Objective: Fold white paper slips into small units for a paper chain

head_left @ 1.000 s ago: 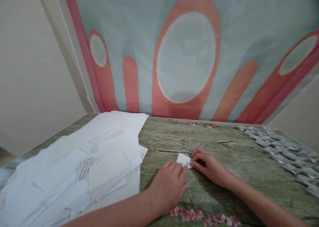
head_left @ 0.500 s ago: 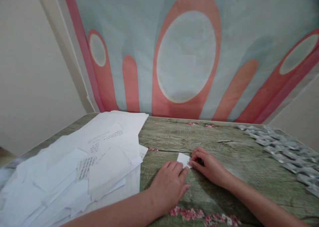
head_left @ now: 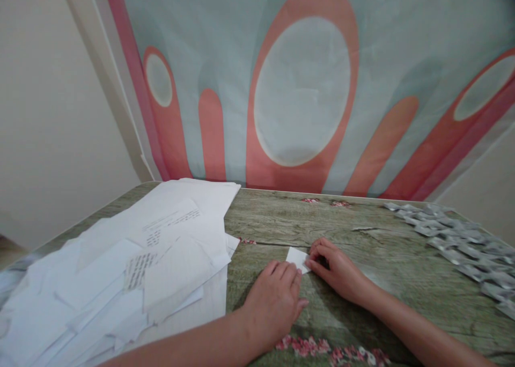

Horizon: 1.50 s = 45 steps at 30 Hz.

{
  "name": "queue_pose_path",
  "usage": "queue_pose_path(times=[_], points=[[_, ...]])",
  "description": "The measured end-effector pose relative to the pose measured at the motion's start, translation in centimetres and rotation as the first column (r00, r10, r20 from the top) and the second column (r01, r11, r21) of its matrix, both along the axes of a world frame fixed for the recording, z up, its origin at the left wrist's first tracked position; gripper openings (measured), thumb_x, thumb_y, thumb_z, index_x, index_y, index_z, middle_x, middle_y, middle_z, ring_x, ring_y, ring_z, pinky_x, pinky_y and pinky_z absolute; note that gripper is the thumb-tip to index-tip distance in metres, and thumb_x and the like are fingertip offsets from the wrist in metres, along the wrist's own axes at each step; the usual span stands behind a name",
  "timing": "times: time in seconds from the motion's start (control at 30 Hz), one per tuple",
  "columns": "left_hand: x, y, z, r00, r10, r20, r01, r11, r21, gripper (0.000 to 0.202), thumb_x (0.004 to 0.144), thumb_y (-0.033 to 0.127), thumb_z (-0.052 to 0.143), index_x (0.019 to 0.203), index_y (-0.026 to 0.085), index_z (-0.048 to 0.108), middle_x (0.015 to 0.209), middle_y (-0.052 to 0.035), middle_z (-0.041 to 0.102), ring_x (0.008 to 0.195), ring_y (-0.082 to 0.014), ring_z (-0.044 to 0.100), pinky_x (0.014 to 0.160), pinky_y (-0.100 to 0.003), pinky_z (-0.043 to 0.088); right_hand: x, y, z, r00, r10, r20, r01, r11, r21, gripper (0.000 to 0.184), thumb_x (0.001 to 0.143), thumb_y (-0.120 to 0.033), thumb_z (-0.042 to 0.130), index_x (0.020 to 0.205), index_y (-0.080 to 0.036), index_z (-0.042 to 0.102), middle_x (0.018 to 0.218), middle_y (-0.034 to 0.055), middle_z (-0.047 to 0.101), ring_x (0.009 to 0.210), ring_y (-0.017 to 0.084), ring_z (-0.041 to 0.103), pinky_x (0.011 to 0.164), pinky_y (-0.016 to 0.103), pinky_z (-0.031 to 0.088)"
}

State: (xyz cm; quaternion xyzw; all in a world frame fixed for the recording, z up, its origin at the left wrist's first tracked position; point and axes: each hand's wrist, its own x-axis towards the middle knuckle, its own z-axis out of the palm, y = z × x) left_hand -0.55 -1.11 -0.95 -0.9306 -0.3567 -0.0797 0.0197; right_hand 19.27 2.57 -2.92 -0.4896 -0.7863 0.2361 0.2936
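Note:
A small white piece of paper (head_left: 296, 258) lies on the table between my two hands. At its right corner, my right hand (head_left: 328, 262) pinches the paper between thumb and fingertips. My left hand (head_left: 276, 297) lies flat, palm down, its fingertips touching the near edge of the paper and its thumb apart from the other fingers. The left fingertips cover part of that near edge.
Loose white sheets and scraps, some with printing, form a large pile (head_left: 177, 254) on the left. Several rows of folded silvery-grey pieces (head_left: 450, 238) lie along the right side of the wood-patterned table (head_left: 273, 217). A patterned cloth (head_left: 225, 34) hangs behind it.
The left index finger has shifted slightly off the paper, baring a little more of its near edge. The right hand keeps its pinch, and the paper has hardly moved.

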Motion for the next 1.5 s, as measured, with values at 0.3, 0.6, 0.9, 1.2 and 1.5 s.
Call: queue_pose_path(times=[0.3, 0.6, 0.9, 1.2, 1.5], points=[[0.02, 0.01, 0.03, 1.0, -0.002, -0.003, 0.002, 1.0, 0.022, 0.044, 0.088, 0.039, 0.051, 0.118, 0.007, 0.051, 0.11, -0.0123, 0.058, 0.106, -0.0256, 0.049, 0.093, -0.039, 0.036, -0.19, -0.09, -0.07, 0.999, -0.025, 0.028, 0.024, 0.999, 0.024, 0.015, 0.085, -0.024, 0.052, 0.072, -0.018, 0.054, 0.082, 0.0026, 0.053, 0.077, 0.017, 0.053, 0.071, 0.03, 0.043], [0.09, -0.02, -0.12, 1.0, -0.006, -0.022, 0.006, 1.0, 0.005, 0.042, 0.089, 0.038, 0.049, 0.117, 0.006, 0.051, 0.11, -0.0131, 0.057, 0.105, -0.0267, 0.049, 0.093, -0.04, 0.038, -0.34, 0.01, -0.44, 0.999, -0.042, 0.032, 0.041, 0.999, 0.032, 0.014, 0.084, -0.023, 0.052, 0.071, -0.019, 0.052, 0.082, 0.003, 0.053, 0.077, 0.018, 0.052, 0.071, 0.031, 0.042], [0.04, -0.18, 0.41, 1.0, 0.027, -0.002, -0.027, 0.998, -0.049, 0.044, 0.088, 0.036, 0.052, 0.124, 0.013, 0.044, 0.111, -0.0108, 0.055, 0.104, -0.0254, 0.05, 0.09, -0.04, 0.041, -0.39, 0.0, -0.39, 0.998, -0.046, 0.034, 0.045, 0.998, 0.036, 0.014, 0.084, -0.023, 0.051, 0.071, -0.019, 0.054, 0.081, 0.0034, 0.053, 0.077, 0.018, 0.052, 0.07, 0.031, 0.043], [0.03, -0.15, 0.18, 1.0, 0.026, -0.007, -0.026, 0.999, -0.045, 0.042, 0.089, 0.037, 0.05, 0.123, 0.013, 0.046, 0.11, -0.0107, 0.055, 0.105, -0.0261, 0.049, 0.09, -0.041, 0.041, -0.47, -0.15, -0.31, 0.998, -0.049, 0.034, 0.048, 0.998, 0.049, 0.013, 0.084, -0.022, 0.051, 0.072, -0.019, 0.053, 0.081, 0.0032, 0.052, 0.077, 0.018, 0.052, 0.07, 0.031, 0.042], [0.25, 0.01, 0.52, 0.999, 0.022, -0.026, -0.023, 0.999, -0.039, 0.039, 0.088, 0.035, 0.051, 0.12, 0.014, 0.048, 0.106, -0.0094, 0.055, 0.103, -0.0255, 0.049, 0.089, -0.04, 0.041, -0.25, -0.12, -0.69, 0.996, -0.064, 0.057, 0.06, 0.996, 0.06, 0.007, 0.083, -0.021, 0.052, 0.076, -0.02, 0.053, 0.081, 0.0025, 0.052, 0.076, 0.018, 0.052, 0.068, 0.03, 0.043]])
